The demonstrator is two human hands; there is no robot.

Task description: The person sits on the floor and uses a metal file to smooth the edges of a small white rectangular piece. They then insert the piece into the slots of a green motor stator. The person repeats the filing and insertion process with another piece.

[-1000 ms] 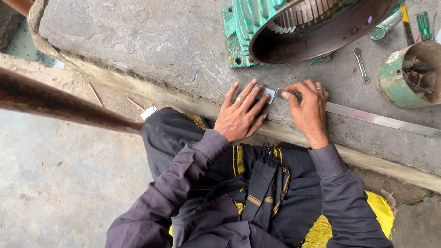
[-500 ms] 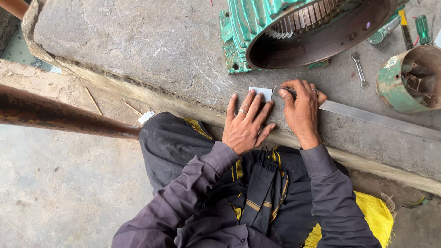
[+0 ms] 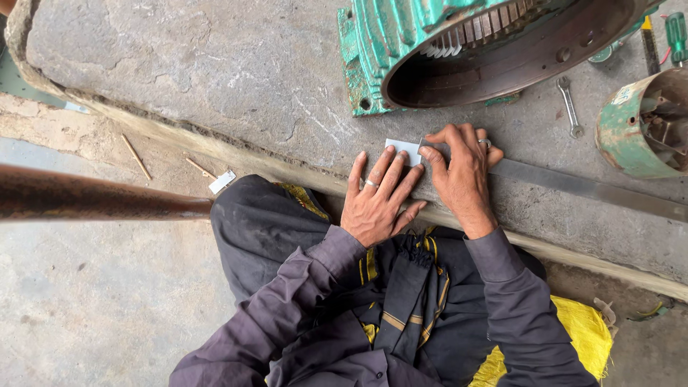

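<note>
A small white paper strip [image 3: 403, 150] lies flat on the grey stone worktop [image 3: 215, 79], just below the open mouth of the green motor housing [image 3: 459, 43] and close to the worktop's near edge. The left hand [image 3: 376, 197] is spread flat, its fingertips pressing the strip's lower left side; the right hand [image 3: 462, 172] curls over the strip's right end and over the near end of a long flat metal bar [image 3: 595, 190], pinning both down. The bar's long axis runs from the hands out to the right, sloping slightly toward the worktop edge, and the strip lies roughly in line with it. Both hands touch the strip, the right one covering more of it. Room is tight above, where the housing's foot sits near the strip, and below, where the ledge drops to the person's lap; to the left the stone lies open. A spanner [image 3: 568, 106] and a rusty green can [image 3: 645, 122] sit well apart on the right.
</note>
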